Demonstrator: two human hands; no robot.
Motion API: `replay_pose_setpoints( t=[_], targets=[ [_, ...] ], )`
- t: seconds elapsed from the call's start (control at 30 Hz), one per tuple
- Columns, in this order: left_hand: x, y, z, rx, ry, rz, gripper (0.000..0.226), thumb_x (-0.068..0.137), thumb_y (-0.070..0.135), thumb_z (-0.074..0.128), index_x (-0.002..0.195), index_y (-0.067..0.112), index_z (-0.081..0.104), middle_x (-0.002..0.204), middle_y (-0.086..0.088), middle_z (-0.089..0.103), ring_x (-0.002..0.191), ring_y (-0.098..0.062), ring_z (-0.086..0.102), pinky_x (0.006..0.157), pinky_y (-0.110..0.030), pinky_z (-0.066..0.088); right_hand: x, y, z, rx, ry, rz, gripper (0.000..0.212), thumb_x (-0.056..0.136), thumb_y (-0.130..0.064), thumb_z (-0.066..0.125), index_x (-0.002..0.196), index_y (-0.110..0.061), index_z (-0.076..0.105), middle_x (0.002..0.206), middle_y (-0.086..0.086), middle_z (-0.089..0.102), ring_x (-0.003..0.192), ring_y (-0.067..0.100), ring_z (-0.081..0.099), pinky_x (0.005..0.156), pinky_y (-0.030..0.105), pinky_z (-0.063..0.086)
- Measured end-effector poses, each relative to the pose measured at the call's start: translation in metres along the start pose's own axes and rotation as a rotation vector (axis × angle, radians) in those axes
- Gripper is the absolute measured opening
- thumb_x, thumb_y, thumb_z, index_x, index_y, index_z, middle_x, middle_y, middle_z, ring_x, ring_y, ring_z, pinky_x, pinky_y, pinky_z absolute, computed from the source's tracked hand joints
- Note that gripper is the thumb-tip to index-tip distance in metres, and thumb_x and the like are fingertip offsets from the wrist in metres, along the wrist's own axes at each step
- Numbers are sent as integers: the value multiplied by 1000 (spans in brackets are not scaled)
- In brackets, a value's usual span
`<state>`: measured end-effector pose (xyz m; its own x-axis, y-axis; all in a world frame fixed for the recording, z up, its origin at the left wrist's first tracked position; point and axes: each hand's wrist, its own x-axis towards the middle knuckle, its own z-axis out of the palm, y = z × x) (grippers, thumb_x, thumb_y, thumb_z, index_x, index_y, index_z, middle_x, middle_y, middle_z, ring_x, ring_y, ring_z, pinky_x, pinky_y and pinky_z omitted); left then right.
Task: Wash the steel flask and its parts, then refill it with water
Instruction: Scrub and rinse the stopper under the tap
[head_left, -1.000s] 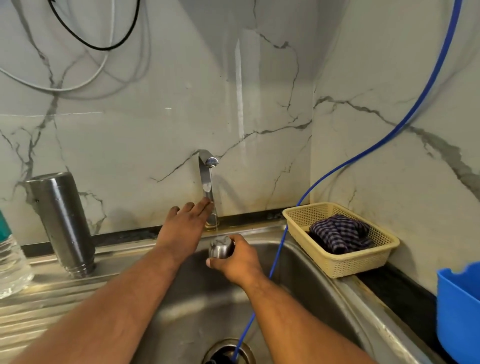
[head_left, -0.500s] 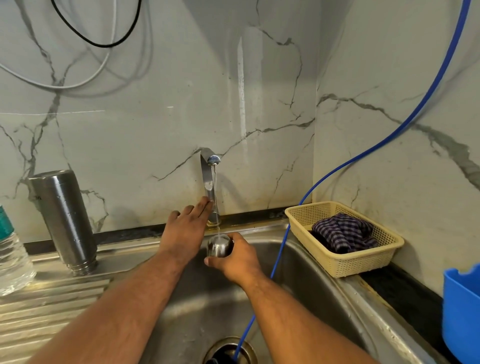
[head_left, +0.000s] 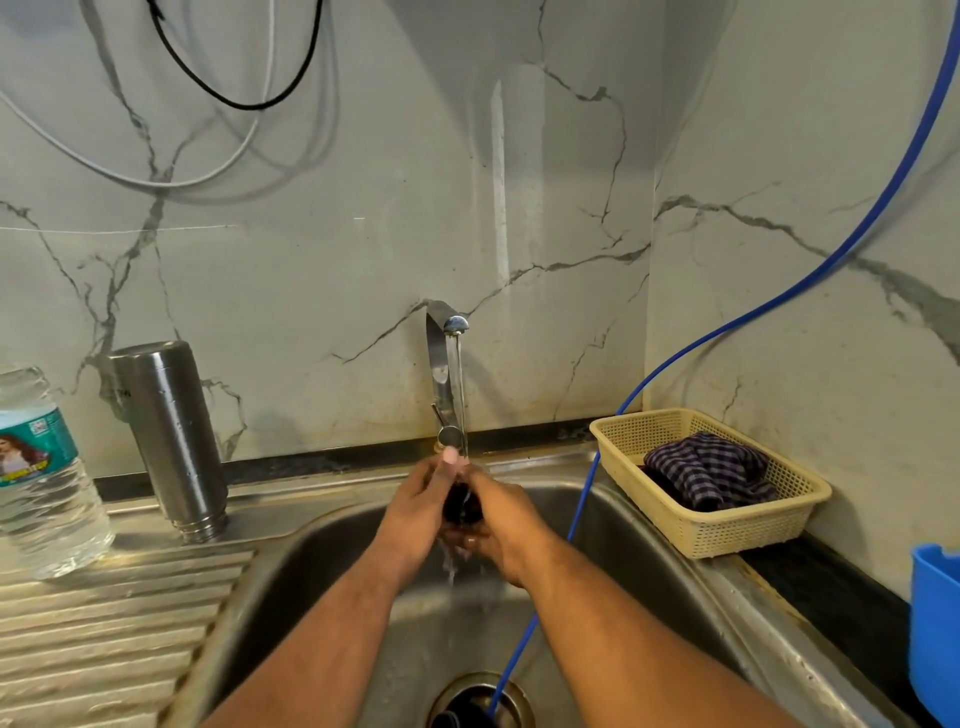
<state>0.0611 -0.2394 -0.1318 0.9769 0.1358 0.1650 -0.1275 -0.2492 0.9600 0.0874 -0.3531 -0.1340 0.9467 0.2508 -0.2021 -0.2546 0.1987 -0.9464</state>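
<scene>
The steel flask body (head_left: 169, 436) stands mouth-down on the drainboard at the left. Over the sink basin (head_left: 322, 587), my left hand (head_left: 415, 514) and my right hand (head_left: 498, 525) are pressed together around the flask cap (head_left: 461, 505), whose dark inside faces me. Water runs from the tap (head_left: 445, 374) in a thin stream onto the cap and drips off below my hands. Most of the cap is hidden by my fingers.
A plastic water bottle (head_left: 44, 478) stands left of the flask. A blue hose (head_left: 582, 499) runs from the right wall down into the drain (head_left: 480, 701). A cream basket (head_left: 711, 525) with a checked cloth (head_left: 709, 470) sits at the right, a blue container (head_left: 935, 629) beyond it.
My left hand left the tap lever and came down to join my right hand on the cap. Water now flows from the tap onto the cap.
</scene>
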Motion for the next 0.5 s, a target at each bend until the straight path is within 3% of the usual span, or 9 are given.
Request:
replay_pose_setpoints(
  t=[0.1, 0.17, 0.23, 0.3, 0.37, 0.5],
  targets=[
    [-3, -15, -3, 132, -110, 136, 55, 88, 53, 68, 136, 41, 43, 120, 13, 64, 107, -3, 64, 86, -20, 53, -2, -3, -1, -25, 32, 163, 60, 95, -70, 50, 115, -15, 65, 105, 16, 75, 85, 27, 73, 64, 33, 59],
    [-2, -21, -5, 155, -136, 162, 66, 86, 41, 77, 139, 39, 39, 121, 11, 63, 107, 2, 63, 87, -16, 52, -4, -4, -5, -82, 15, 249, 76, 95, -77, 37, 116, -9, 64, 92, 17, 74, 66, 24, 69, 57, 29, 55],
    [-2, -21, -4, 185, -148, 175, 70, 85, 27, 81, 139, 39, 37, 119, 12, 64, 106, 7, 62, 88, -12, 50, -4, -2, -10, -130, -11, 284, 85, 95, -79, 27, 118, -6, 64, 86, 16, 72, 60, 22, 67, 55, 26, 53],
    [-1, -23, -2, 240, -115, 183, 72, 84, 22, 82, 137, 38, 36, 115, 14, 63, 102, 5, 63, 86, -12, 51, -1, 1, -11, -195, 7, 261, 86, 96, -80, 21, 121, -9, 63, 98, 15, 73, 73, 25, 71, 60, 29, 56],
    [-1, -24, 1, 283, -15, 186, 73, 80, 22, 84, 133, 32, 35, 108, 15, 61, 98, 2, 62, 79, -11, 50, 7, 5, -13, -298, 81, 125, 77, 97, -78, 21, 128, -19, 60, 115, 11, 69, 96, 27, 70, 70, 35, 60],
    [-2, -27, 3, 289, 100, 145, 65, 75, 20, 88, 121, 30, 43, 98, 18, 57, 87, 5, 57, 69, -8, 46, 16, 13, -14, -385, 54, -91, 49, 101, -61, 47, 129, -23, 59, 116, 5, 70, 104, 24, 68, 87, 43, 62]
  ],
)
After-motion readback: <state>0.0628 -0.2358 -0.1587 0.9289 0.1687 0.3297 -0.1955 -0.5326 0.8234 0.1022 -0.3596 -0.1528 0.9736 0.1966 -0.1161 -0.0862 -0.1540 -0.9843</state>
